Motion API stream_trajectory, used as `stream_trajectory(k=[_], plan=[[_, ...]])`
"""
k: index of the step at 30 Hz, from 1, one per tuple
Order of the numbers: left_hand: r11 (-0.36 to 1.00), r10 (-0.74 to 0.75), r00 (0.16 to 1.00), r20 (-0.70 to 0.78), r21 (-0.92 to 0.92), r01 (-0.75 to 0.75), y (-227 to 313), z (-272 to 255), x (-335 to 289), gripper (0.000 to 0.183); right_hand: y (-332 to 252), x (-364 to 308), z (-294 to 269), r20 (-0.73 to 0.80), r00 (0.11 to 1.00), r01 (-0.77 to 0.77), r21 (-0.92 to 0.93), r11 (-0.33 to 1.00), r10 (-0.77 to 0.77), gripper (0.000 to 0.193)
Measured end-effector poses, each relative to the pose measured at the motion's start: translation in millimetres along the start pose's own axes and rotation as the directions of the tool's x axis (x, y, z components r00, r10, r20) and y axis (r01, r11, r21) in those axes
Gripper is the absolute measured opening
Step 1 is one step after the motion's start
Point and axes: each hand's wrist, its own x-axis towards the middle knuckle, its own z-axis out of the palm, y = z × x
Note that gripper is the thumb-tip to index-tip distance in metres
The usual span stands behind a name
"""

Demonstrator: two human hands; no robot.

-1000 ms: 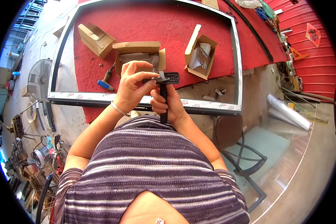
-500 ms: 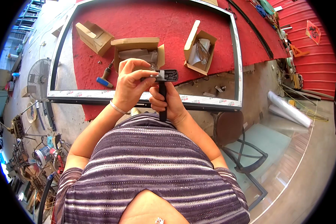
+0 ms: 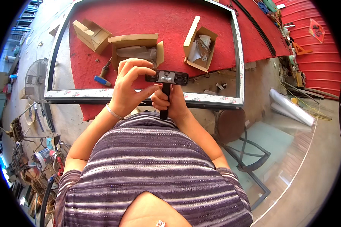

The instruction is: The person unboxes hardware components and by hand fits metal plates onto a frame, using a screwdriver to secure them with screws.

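black t-shaped window handle, matt, with a small silver plate at the middle of its crossbar; held up at chest height above the near rail of the frame, likely for a close look at the plate. right hand clenched round the stem; left hand pinching the crossbar's left end, steadying it. beyond: pale aluminium window frame laid flat on coarse red felt; three open cardboard boxes, one with folded metal parts; blue-handled tool near the left box.
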Motion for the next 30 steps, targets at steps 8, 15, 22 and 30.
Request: stream_trajectory(k=[8, 15, 22, 30], plan=[[0.999, 0.048, 0.999, -0.022, -0.001, -0.048, -2.3, 1.7, -1.5, 0.031, 1.1, 1.5, -6.5, 0.045, 0.999, -0.016, -0.021, 1.0, 0.017, 0.061], [0.996, 0.081, 0.993, -0.08, 0.046, -0.078, -2.2, 4.9, -0.6, 0.021, 5.1, 3.6, -12.4, 0.079, 0.996, -0.025, -0.057, 0.998, 0.03, 0.06], [0.992, 0.079, 0.992, -0.1, 0.101, -0.068, -9.6, 8.4, -1.7, 0.018, 5.4, 4.2, -3.3, -0.049, 0.996, -0.076, -0.072, 0.995, 0.072, 0.062], [0.949, -0.239, 0.971, 0.03, -0.203, 0.24, -20.1, 7.9, -14.0, 0.04, 3.1, 9.4, 0.8, -0.021, 0.991, -0.122, 0.225, 0.967, 0.13, 0.054]])
